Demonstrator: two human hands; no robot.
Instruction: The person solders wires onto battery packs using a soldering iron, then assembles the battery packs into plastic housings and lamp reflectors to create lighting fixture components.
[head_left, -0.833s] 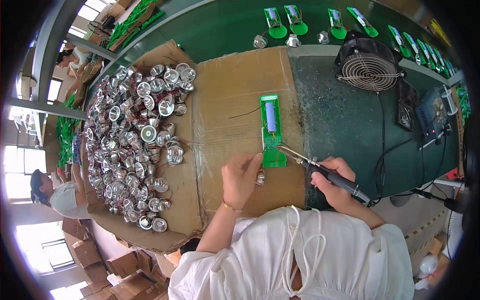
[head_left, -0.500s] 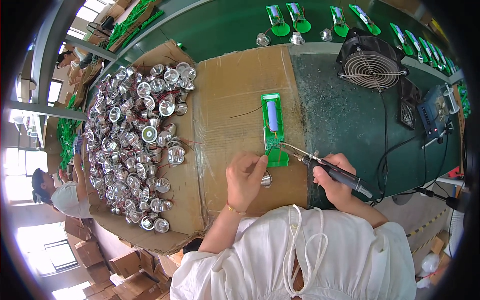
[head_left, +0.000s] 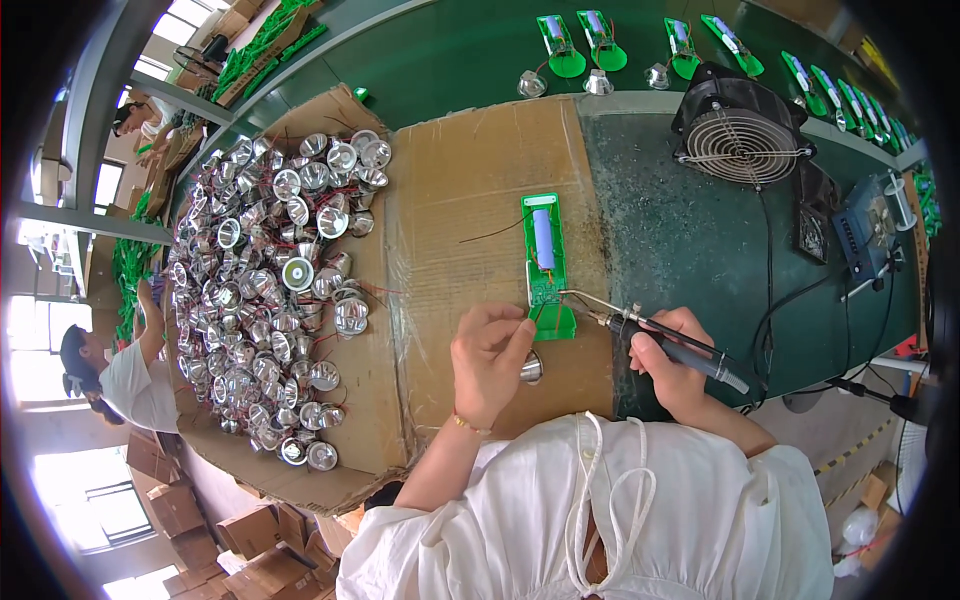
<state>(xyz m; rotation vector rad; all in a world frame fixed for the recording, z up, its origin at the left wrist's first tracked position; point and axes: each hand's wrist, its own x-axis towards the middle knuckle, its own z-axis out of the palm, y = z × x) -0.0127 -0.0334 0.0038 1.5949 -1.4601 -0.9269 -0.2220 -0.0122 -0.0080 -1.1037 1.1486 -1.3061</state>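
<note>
A green plastic lamp housing [head_left: 560, 320] lies on the cardboard in front of me, with a purple cylindrical battery [head_left: 543, 240] and a small green circuit board [head_left: 545, 292] inside it. At the board's left edge, my left hand [head_left: 487, 365] pinches a thin wire, partly hidden by the fingers. My right hand [head_left: 672, 368] grips a soldering iron [head_left: 690, 362] from the right. The iron's tip and a thin curved metal tube beside it reach the board. Just below the housing, a silver reflector cup [head_left: 532, 368] is partly covered by my left hand.
On the left, a cardboard box [head_left: 345, 480] holds a heap of silver reflector cups [head_left: 270, 290]. A black fan [head_left: 745, 140] stands at the back right, near a blue soldering station [head_left: 868, 225] with cables. More green housings [head_left: 600, 45] line the far side. Another person [head_left: 130, 380] works beyond the box.
The iron and both hands hold nearly the same place at the board. The view has shifted slightly. The other person on the left has raised an arm and moved their head.
</note>
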